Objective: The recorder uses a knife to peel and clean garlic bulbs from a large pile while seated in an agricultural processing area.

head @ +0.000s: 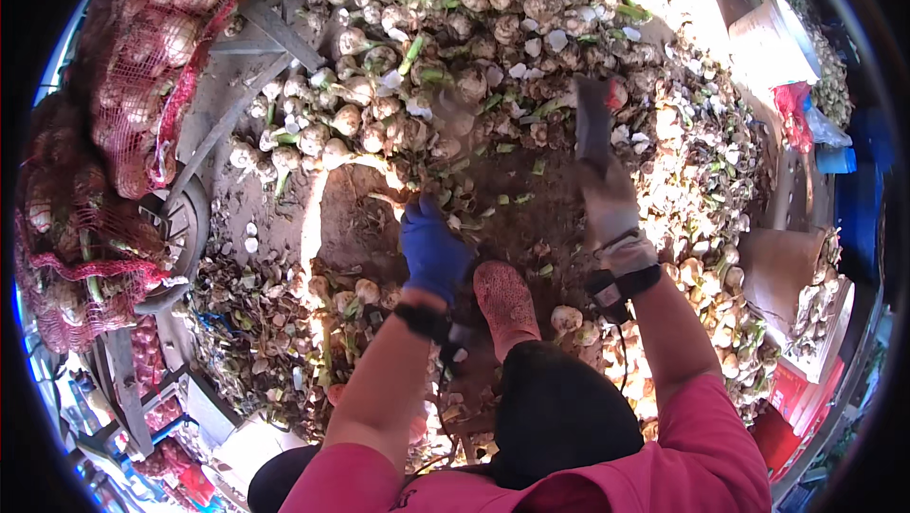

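My left hand (432, 246), in a blue glove, reaches down to the ground at the near edge of a heap of garlic bulbs (355, 122). Its fingertips meet some dry stem and root bits; whether they pinch anything cannot be made out. My right hand (610, 203), in a pale, soiled glove, is closed around a broad-bladed cutting tool (594, 118), which points away from me over the bulbs and is slightly blurred. Cut stem pieces and peelings (462, 211) lie between the hands. A few bulbs (566, 319) rest beside my pink shoe.
Red mesh sacks of bulbs (142, 72) stand at the left by a wheel (188, 228) and wooden bars (227, 104). White buckets (775, 43) and a red container (800, 399) are at the right. Trimmings (249, 342) cover the ground at lower left. Cables hang from both wrists.
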Demonstrator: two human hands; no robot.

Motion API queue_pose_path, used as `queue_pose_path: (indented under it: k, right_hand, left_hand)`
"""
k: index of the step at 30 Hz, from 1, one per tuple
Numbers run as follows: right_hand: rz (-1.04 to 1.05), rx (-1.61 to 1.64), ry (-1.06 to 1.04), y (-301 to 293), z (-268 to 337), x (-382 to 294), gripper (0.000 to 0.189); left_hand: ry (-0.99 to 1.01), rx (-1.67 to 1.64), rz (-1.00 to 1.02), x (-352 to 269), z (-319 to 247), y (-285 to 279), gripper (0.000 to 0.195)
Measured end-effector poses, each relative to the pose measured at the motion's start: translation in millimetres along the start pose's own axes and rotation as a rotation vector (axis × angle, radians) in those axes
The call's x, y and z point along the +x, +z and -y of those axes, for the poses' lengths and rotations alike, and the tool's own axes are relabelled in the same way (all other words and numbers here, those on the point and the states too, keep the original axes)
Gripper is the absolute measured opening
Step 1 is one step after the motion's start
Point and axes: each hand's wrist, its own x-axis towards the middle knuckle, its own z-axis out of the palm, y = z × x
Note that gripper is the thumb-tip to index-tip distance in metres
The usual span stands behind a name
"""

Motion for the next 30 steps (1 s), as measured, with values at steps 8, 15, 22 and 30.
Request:
queue_pose_path:
  k: [8,15,22,30]
  right_hand:
    - [0.521,0.014,-0.007,111.8,-36.2,-27.8,0.028]
    - [0.621,0.677,0.158,79.1,38.5,-31.1,0.029]
    - [0.144,-0.148,-0.774,59.0,70.9,-26.4,0.023]
    - [0.411,0.261,-0.057,65.9,77.3,-45.3,0.034]
  left_hand:
    - [-0.66,-1.122,0.265,-30.3,54.3,12.0,0.036]
    - [-0.337,-1.112,0.61,-28.9,-19.4,-86.9,0.071]
    - [-0.681,-1.464,0.466,-37.2,11.4,-37.7,0.053]
    - [-0.419,-1.58,0.342,-4.6,-21.0,-39.1,0.048]
